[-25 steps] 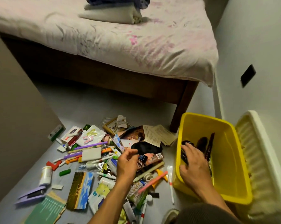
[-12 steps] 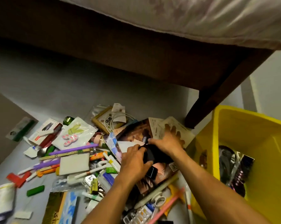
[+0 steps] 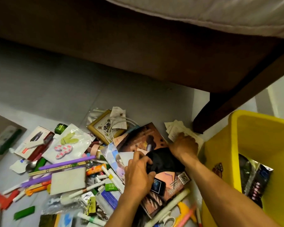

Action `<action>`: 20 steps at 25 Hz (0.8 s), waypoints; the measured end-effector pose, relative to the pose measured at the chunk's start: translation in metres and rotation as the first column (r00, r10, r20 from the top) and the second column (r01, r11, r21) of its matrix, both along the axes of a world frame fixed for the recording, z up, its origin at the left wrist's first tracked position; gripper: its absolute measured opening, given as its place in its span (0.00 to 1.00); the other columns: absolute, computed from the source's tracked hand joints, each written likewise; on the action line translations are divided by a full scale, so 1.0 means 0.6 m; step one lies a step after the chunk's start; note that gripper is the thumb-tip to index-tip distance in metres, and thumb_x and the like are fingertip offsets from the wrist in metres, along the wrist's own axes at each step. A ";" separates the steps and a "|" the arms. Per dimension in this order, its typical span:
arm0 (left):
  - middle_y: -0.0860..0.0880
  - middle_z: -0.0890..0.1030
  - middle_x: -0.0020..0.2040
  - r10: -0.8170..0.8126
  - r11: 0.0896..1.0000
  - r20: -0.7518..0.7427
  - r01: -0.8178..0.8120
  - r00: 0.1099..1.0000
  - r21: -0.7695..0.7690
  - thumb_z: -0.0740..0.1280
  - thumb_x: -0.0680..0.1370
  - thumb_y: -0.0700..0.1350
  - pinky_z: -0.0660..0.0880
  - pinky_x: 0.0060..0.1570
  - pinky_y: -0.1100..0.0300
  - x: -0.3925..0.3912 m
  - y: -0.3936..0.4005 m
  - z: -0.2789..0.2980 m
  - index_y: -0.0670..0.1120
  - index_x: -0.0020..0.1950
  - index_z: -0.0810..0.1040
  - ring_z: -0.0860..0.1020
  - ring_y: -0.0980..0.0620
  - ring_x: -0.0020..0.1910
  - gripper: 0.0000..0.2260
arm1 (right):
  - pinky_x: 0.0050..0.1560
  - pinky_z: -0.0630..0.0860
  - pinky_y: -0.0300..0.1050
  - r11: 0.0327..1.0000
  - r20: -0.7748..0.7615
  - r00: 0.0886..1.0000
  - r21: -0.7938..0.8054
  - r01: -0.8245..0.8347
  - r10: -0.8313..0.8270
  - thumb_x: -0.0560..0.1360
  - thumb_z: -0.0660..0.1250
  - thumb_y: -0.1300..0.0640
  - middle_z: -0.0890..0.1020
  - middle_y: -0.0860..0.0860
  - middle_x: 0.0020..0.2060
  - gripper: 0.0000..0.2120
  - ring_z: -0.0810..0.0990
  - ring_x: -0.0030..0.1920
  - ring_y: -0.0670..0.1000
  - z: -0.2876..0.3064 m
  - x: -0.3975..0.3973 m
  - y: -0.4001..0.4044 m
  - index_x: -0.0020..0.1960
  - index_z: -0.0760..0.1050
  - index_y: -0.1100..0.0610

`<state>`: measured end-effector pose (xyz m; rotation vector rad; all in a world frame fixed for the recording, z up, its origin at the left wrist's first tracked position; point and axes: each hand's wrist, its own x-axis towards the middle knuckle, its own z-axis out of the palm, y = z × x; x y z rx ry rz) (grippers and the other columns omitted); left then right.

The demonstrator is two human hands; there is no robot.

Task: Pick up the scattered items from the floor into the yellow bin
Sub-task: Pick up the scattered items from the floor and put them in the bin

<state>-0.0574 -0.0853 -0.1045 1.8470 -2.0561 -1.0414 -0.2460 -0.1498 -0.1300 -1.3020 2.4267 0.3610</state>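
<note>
A pile of scattered items covers the grey floor [image 3: 92, 95]: pens, purple sticks [image 3: 67, 163], a white block [image 3: 68, 180], packets and a picture book [image 3: 143, 138]. A black cloth pouch [image 3: 165, 161] lies on the book. My left hand [image 3: 138, 174] pinches its left end. My right hand [image 3: 183, 147] presses down on its right end, fingers over the folded papers [image 3: 174, 130]. The yellow bin [image 3: 252, 141] stands at the right and holds a few dark packets [image 3: 255, 179].
A dark wooden bed frame [image 3: 138, 51] hangs low over the far floor, and its leg [image 3: 208, 118] stands just left of the bin. A framed picture [image 3: 103, 126] with a white cable lies behind the book. A green box [image 3: 5, 140] is at the far left.
My right hand left the bin and came across to the pile. Both hands closed on the black pouch. The camera dropped lower and closer to the floor.
</note>
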 end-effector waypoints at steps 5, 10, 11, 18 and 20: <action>0.54 0.81 0.48 0.465 0.885 -0.336 -0.438 0.819 0.158 0.70 0.74 0.35 0.74 0.51 0.64 0.017 0.009 0.011 0.52 0.44 0.82 0.80 0.52 0.50 0.11 | 0.50 0.74 0.47 0.977 0.017 0.987 -0.144 -0.155 0.159 0.78 0.60 0.59 0.80 0.57 0.57 0.13 0.78 0.57 0.59 0.061 0.011 0.018 0.62 0.72 0.58; 0.52 0.81 0.51 0.771 0.606 -0.553 -0.630 0.315 0.485 0.66 0.76 0.31 0.80 0.36 0.60 0.049 0.052 0.113 0.54 0.46 0.83 0.82 0.49 0.48 0.17 | 0.39 0.75 0.40 0.737 0.538 0.843 -0.571 0.362 0.003 0.76 0.70 0.54 0.83 0.48 0.41 0.05 0.82 0.39 0.47 0.206 0.050 0.110 0.51 0.80 0.53; 0.51 0.82 0.52 0.764 0.602 -0.594 -0.609 0.250 0.517 0.66 0.75 0.29 0.81 0.40 0.57 0.053 0.069 0.139 0.53 0.47 0.83 0.81 0.48 0.50 0.18 | 0.37 0.74 0.39 0.652 0.638 0.770 -0.580 0.488 -0.009 0.74 0.72 0.52 0.83 0.46 0.38 0.05 0.81 0.36 0.43 0.236 0.049 0.149 0.47 0.81 0.53; 0.48 0.85 0.47 0.477 0.865 -0.848 -0.295 0.230 0.406 0.66 0.74 0.28 0.80 0.37 0.60 -0.077 0.204 0.305 0.50 0.48 0.82 0.84 0.52 0.44 0.17 | 0.42 0.77 0.50 0.064 0.746 0.635 -0.637 0.768 -0.201 0.71 0.75 0.47 0.85 0.53 0.40 0.15 0.83 0.41 0.53 0.379 -0.072 0.433 0.44 0.81 0.59; 0.53 0.84 0.52 0.376 0.927 -0.859 -0.138 0.347 0.350 0.68 0.76 0.34 0.80 0.44 0.62 -0.135 0.225 0.338 0.53 0.56 0.80 0.82 0.56 0.48 0.16 | 0.36 0.72 0.47 0.142 0.660 0.720 -0.708 0.692 -0.213 0.74 0.72 0.46 0.82 0.53 0.35 0.15 0.79 0.37 0.52 0.418 -0.101 0.454 0.41 0.79 0.59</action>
